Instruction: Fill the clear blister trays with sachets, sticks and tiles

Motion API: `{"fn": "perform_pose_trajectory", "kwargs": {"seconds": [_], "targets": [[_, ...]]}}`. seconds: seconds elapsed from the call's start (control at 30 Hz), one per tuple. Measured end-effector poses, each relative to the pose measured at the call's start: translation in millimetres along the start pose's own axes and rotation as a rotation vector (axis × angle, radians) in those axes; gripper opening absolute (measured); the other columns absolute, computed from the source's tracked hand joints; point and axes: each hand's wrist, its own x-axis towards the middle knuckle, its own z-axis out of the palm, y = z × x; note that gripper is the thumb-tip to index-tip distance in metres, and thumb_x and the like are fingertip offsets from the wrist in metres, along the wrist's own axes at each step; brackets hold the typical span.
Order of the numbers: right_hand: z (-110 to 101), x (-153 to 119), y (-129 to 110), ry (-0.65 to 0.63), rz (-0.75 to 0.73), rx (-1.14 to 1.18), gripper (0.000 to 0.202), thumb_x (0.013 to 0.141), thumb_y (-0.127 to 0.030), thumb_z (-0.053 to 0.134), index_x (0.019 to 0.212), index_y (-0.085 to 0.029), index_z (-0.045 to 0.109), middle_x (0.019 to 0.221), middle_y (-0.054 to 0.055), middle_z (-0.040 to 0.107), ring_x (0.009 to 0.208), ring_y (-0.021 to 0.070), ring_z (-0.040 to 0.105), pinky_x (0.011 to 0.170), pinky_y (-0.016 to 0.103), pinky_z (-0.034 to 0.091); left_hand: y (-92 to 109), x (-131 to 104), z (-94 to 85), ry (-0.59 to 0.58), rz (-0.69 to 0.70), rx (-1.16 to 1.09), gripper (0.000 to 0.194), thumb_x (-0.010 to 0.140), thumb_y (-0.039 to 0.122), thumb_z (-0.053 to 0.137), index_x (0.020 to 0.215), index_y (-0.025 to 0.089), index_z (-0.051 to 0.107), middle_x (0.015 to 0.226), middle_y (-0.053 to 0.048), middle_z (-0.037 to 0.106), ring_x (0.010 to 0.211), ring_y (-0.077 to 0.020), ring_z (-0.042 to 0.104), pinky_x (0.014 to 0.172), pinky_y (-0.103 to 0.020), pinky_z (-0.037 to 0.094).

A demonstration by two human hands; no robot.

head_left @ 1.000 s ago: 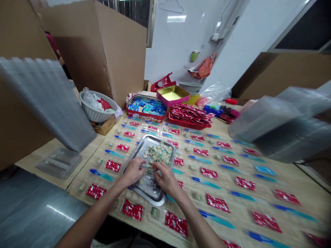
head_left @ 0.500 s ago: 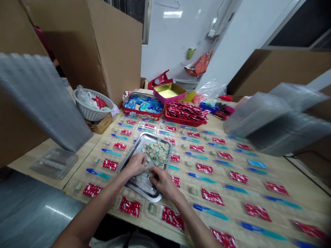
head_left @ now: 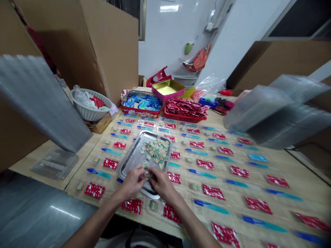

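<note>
A metal tray (head_left: 131, 160) lies on the table, with a heap of small tan-and-green blocks (head_left: 156, 150) towards its far right part. Over the near end of the tray, my left hand (head_left: 134, 181) has its fingertips pinched together. Close beside it, my right hand (head_left: 161, 182) curls its thumb and fingers inward, and the fingertips of both hands nearly meet. A few small blocks seem to be between them, partly hidden by the fingers. Around the tray lie rows of clear plastic shells, with red spotted packets (head_left: 94, 190), blue-green plastic knives (head_left: 212, 207) and small blocks (head_left: 153, 206).
Behind the rows stand a tin of blue packets (head_left: 142, 112), a red tray of red packets (head_left: 184, 119) and a pink tin (head_left: 168, 93). At left are a grey basket (head_left: 89, 110) and stacked clear shells (head_left: 43, 103); more stacked shells (head_left: 256, 106) rise at right.
My left hand has drawn back from the block heap towards me, down to the tray's near end beside my right hand. The right hand stays in about the same place.
</note>
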Motion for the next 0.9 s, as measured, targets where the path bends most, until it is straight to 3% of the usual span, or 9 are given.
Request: {"fn": "perform_pose_trajectory", "kwargs": {"seconds": [0.1,0.33,0.57,0.73,0.9], "targets": [[-1,0,-3,-0.022,-0.024,0.040,0.035,0.072,-0.002,0.052,0.101,-0.021,0.061,0.091,0.004,0.066,0.085,0.0182,0.060,0.079,0.031,0.046,-7,-1,10.1,0.015,0.064,0.012,0.017,0.069,0.002,0.046,0.069,0.018,0.051,0.084,-0.003,0.057,0.082,-0.0153,0.055,0.072,-0.025,0.040],[-7,-3,-4,-0.032,-0.019,0.093,0.037,0.071,0.000,0.046,0.099,-0.020,0.062,0.087,0.002,0.066,0.078,0.0160,0.059,0.073,0.027,0.045,-12,-2,12.5,0.001,0.019,0.054,0.028,0.068,0.001,0.045,0.087,0.020,0.050,0.082,-0.001,0.058,0.078,-0.0158,0.055,0.070,-0.026,0.040],[-8,-3,-8,-0.048,0.011,0.146,0.026,0.073,-0.002,0.045,0.083,-0.019,0.062,0.071,-0.001,0.061,0.067,0.0135,0.055,0.063,0.022,0.041,-12,-4,10.0,-0.023,0.097,0.055,0.024,0.069,-0.001,0.044,0.079,0.019,0.052,0.082,-0.003,0.058,0.083,-0.0169,0.055,0.074,-0.026,0.040],[-5,1,-7,0.006,0.078,0.136,0.021,0.076,-0.006,0.047,0.080,-0.019,0.063,0.070,0.000,0.063,0.065,0.0147,0.058,0.063,0.023,0.042,-11,-6,8.4,-0.077,0.157,0.032,0.027,0.067,-0.002,0.043,0.079,0.019,0.053,0.083,-0.002,0.058,0.086,-0.0168,0.055,0.076,-0.025,0.040],[1,4,-5,0.079,0.076,0.047,0.021,0.077,-0.007,0.047,0.079,-0.019,0.064,0.075,0.003,0.067,0.070,0.0169,0.061,0.067,0.025,0.043,-9,-5,7.3,-0.045,0.133,0.025,0.025,0.066,-0.001,0.044,0.078,0.019,0.052,0.079,-0.002,0.057,0.080,-0.0164,0.054,0.074,-0.025,0.039]]}}
